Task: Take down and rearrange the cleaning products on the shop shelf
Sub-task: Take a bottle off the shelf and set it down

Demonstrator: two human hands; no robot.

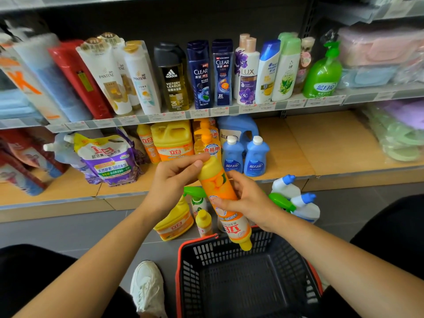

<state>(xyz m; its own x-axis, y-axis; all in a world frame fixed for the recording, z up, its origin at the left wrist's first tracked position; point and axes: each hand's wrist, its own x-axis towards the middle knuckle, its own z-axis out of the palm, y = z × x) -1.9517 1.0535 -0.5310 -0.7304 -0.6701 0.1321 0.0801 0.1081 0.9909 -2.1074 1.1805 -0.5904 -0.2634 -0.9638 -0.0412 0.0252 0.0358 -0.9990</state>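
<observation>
Before shelf (332, 138), hands (171, 180) (249, 201) round upended bottle (218, 182)

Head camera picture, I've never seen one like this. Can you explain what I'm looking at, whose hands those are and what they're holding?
There is no machine here. A person wears a wide-angle camera on the head, so you see what they see, looking down at a shop shelf. The hands are the wearer's own. The left hand and right hand both hold one orange bottle, tilted, its narrow yellow end over a red-rimmed basket. On the lower shelf stand yellow jugs, blue bottles and a purple pouch. Shampoos fill the shelf above. More bottles stand on the floor behind the basket.
</observation>
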